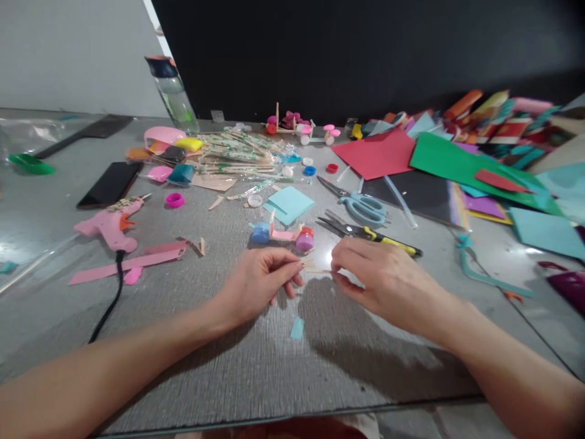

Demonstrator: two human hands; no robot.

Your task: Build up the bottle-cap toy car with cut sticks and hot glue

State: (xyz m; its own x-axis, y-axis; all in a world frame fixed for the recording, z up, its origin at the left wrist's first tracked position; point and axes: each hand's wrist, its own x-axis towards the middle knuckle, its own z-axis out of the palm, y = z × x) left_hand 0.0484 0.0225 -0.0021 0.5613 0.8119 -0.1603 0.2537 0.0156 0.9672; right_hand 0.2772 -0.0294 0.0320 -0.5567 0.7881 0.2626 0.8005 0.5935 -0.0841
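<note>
My left hand (261,281) and my right hand (382,281) meet over the middle of the grey table, both pinching a small thin wooden stick (315,267) between their fingertips. Just beyond the hands stands a little cart (283,234) made of pink sticks, with a blue bottle-cap wheel and a pink-and-red one. A black-and-yellow cutter (372,234) lies right behind my right hand. A scrap of light blue paper (297,328) lies on the table below the hands.
A pink glue gun (109,227) with a black cord lies left, near a phone (109,184). Blue scissors (361,206), coloured paper sheets (457,160), loose caps, wooden sticks (237,152), a water bottle (176,97) and other small carts (301,127) fill the far side.
</note>
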